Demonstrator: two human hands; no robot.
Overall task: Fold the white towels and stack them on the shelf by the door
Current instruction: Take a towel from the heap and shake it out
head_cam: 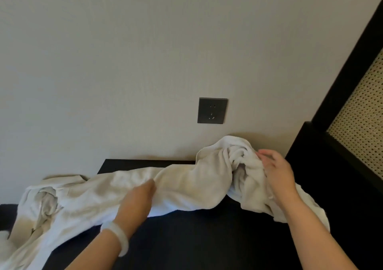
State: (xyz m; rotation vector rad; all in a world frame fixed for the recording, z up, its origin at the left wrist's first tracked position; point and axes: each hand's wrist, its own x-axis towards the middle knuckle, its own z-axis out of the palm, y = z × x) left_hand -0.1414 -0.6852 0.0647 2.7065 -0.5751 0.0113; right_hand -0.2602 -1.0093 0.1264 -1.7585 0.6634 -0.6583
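Between the grips, the white towel (186, 182) is lying twisted on the dark top (207, 240); left hand (135, 200) is pinching it, right hand (278, 173) is resting loosely on its bunched end, likely risking a crooked fold.

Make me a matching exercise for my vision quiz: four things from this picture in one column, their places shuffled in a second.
1 socket
2 bracelet
3 right hand
4 cane panel

a on the wrist of the left hand
b on the bunched end of the towel
c on the wall
d at the picture's right edge

Pairs: 1-c, 2-a, 3-b, 4-d.
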